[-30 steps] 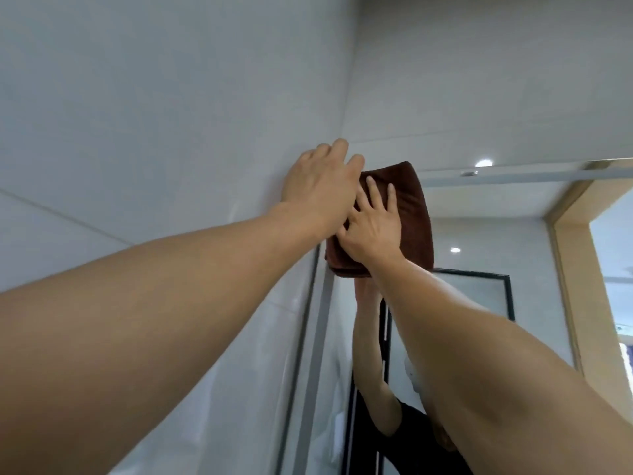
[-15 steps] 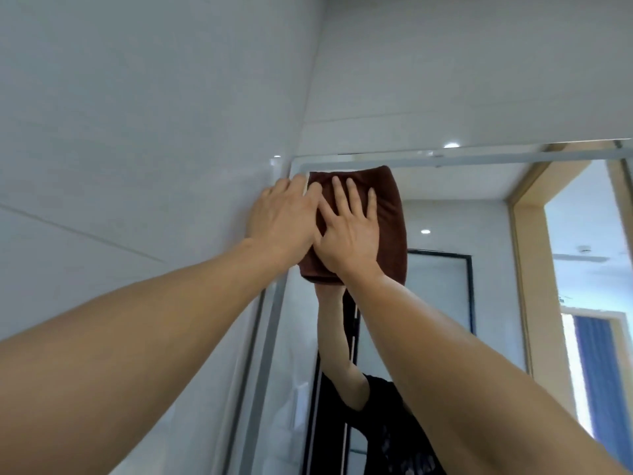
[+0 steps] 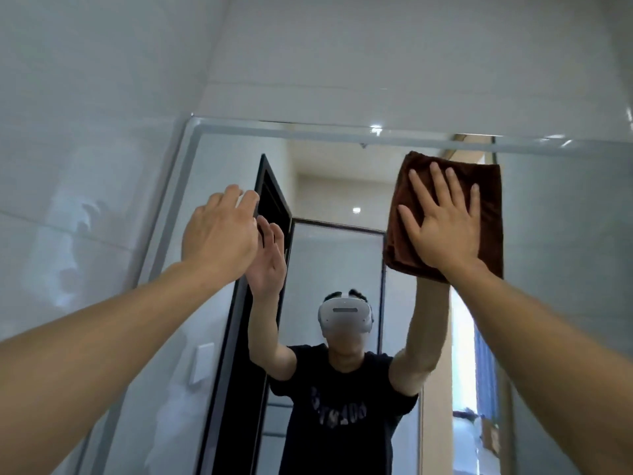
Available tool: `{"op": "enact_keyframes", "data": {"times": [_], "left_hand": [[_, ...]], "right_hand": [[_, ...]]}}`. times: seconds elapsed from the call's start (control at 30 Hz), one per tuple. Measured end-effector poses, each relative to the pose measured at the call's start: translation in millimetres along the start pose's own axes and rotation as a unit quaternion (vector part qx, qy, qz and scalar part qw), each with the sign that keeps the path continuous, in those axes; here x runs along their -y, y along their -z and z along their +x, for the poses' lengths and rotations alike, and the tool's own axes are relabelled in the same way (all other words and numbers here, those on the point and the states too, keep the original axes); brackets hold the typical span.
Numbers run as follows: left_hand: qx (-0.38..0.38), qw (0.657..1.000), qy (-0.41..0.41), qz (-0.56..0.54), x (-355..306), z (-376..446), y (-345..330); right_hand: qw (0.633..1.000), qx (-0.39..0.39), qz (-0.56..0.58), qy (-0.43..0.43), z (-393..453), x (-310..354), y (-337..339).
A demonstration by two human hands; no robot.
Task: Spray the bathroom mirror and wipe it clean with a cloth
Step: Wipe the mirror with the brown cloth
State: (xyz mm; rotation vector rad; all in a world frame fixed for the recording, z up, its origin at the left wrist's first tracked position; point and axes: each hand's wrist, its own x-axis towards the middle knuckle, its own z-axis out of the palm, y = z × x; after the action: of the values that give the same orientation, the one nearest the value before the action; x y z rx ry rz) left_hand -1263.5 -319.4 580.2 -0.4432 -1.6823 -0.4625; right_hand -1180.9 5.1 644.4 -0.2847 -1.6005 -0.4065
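The tiled wall point(image 3: 85, 166) runs along the left of the mirror point(image 3: 565, 252) and continues above its top edge. The mirror's pale frame point(image 3: 308, 130) crosses the view horizontally, with its upper left corner rounded.

Left hand point(image 3: 221, 234): raised in front of the mirror's left part, below the frame's top edge, back of the hand toward the camera. Fingers are relaxed and slightly bent, holding nothing. Whether the fingertips touch the glass cannot be told; the hand's reflection sits right against it.

Reflected in the mirror's centre: a person in a dark T-shirt with both arms raised, a black door frame point(image 3: 263, 234), and 1 ceiling light.

Right hand point(image 3: 442, 221): laid flat, fingers straight and spread wide, pressing the brown cloth point(image 3: 486, 217) against the mirror. The cloth is folded into a rough rectangle and sits on the glass in the mirror's upper right part, just below the frame's top edge, well apart from the left hand.
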Motion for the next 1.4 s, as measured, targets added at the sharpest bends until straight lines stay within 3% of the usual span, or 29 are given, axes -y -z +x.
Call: {"op": "enact_keyframes", "data": {"times": [0.17, 0.33, 0.47, 0.83, 1.13, 1.27, 1.4], "left_hand": [[0.022, 1.000, 0.000, -0.014, -10, -29, 4], [0.045, 0.999, 0.003, -0.015, -9, -43, 15], [0.045, 0.999, -0.002, -0.011, 1, -46, 28], [0.024, 1.000, -0.009, 0.002, 65, -56, 65], [0.029, 0.998, 0.032, 0.035, 133, -72, 60], [0.026, 0.997, 0.014, 0.067, 143, -82, 50], [0.017, 0.998, 0.013, 0.067, 133, -86, 40]], "right_hand": [[0.998, 0.011, -0.008, -0.060, -45, -100, 15], [0.997, 0.022, -0.009, -0.071, -65, -104, 18], [0.997, 0.021, 0.007, -0.077, -73, -52, 14], [0.994, 0.034, 0.065, 0.078, -70, 186, -13], [0.976, 0.074, 0.134, 0.152, -91, 363, -31], [0.969, 0.080, 0.167, 0.161, -121, 403, -37], [0.967, 0.074, 0.180, 0.167, -133, 392, -35]]}}
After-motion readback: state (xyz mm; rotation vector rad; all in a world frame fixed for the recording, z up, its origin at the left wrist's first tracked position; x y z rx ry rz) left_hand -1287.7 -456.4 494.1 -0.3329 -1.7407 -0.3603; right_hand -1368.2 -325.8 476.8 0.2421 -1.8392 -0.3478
